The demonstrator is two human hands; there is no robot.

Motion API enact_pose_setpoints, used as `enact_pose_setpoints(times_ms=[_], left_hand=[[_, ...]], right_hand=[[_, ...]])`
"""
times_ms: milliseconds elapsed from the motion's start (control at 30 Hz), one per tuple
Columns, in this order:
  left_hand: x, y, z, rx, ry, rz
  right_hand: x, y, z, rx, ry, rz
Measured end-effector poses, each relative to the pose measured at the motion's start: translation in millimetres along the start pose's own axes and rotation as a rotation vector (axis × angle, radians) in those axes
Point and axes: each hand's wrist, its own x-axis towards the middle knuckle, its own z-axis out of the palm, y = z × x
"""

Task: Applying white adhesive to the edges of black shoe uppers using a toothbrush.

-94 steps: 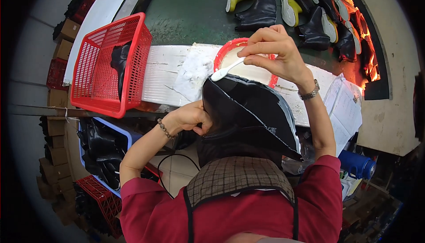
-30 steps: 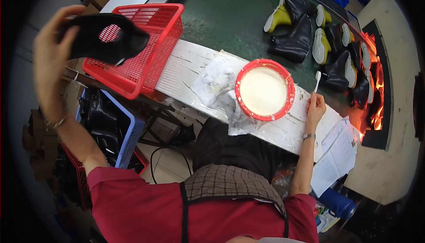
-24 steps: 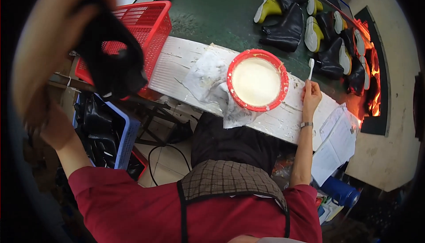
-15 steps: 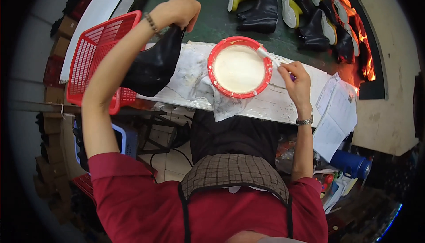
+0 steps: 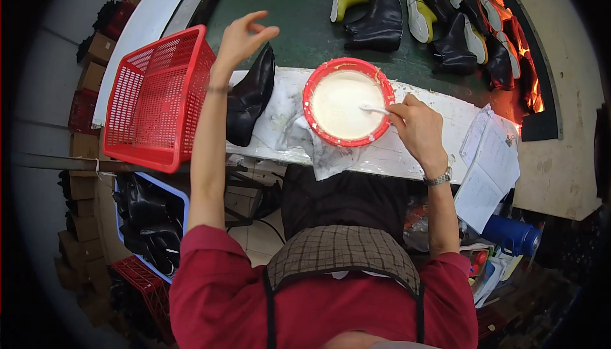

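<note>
My left hand hovers with fingers spread just above a black boot upper that lies on the white bench. It holds nothing. My right hand grips a small white brush whose tip dips into the white paste in a red bowl. The bowl stands on crumpled plastic sheeting in the middle of the bench.
A red mesh basket sits at the bench's left end. Black and yellow-soled boots lie on the green belt beyond. Papers hang at the right. A blue crate of black uppers stands below left, a blue flask lower right.
My left hand took a black boot upper from the red basket, set it on the bench and let go. My right hand moved the brush into the paste bowl.
</note>
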Motion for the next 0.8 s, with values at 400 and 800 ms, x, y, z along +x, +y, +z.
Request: enact_pose_setpoints(times_ms=[400,800], left_hand=[[-79.5,-19.4,4.1,0.121,0.078,-0.215],[-126.4,103.5,-14.4,-0.685,-0.612,-0.385]], right_hand=[[-21.0,10.4,-3.0,0.564,0.138,0.207],[33.1,-10.9,-23.7,0.533,0.333,-0.352]])
